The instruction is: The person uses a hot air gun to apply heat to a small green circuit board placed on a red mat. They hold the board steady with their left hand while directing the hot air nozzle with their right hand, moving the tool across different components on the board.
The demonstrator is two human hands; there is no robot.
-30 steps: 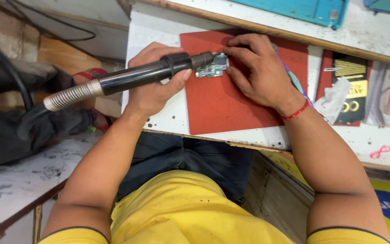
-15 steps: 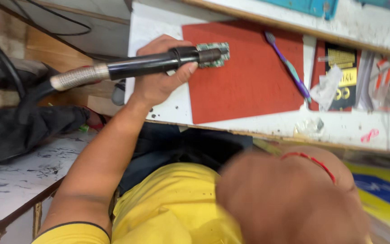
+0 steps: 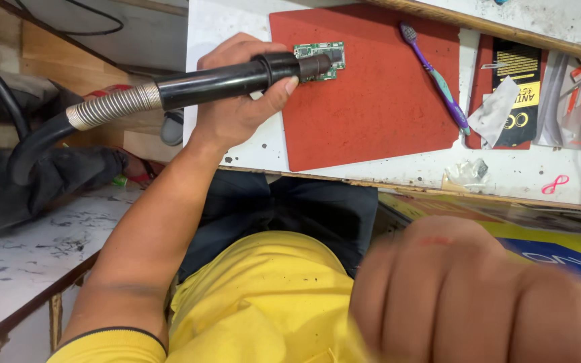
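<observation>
The left hand was wrapped around a black hot-air wand, its grip closed on the smooth barrel with the thumb lying along the underside near the nozzle. A ribbed metal sleeve joined the barrel to a thick black hose that curved away to the person's left. The nozzle tip sat at the edge of a small green circuit board, which lay flat on the upper left part of a red work mat on the white worktop; whether nozzle and board touched could not be told.

The right hand was close to the camera and badly blurred, well apart from the board; it looked curled into a loose fist, but whether it held anything could not be told.

A purple toothbrush lay slantwise on the mat's right side, and a black-and-yellow packet with a scrap of white paper lay just beyond the mat.

The board looked thin, light and stiff, likely to skid on the mat under any push, and fragile across its populated face; it would best be taken by its bare edges. The wand seemed rigid and easy to steer at the barrel, though the hose probably dragged on it.
</observation>
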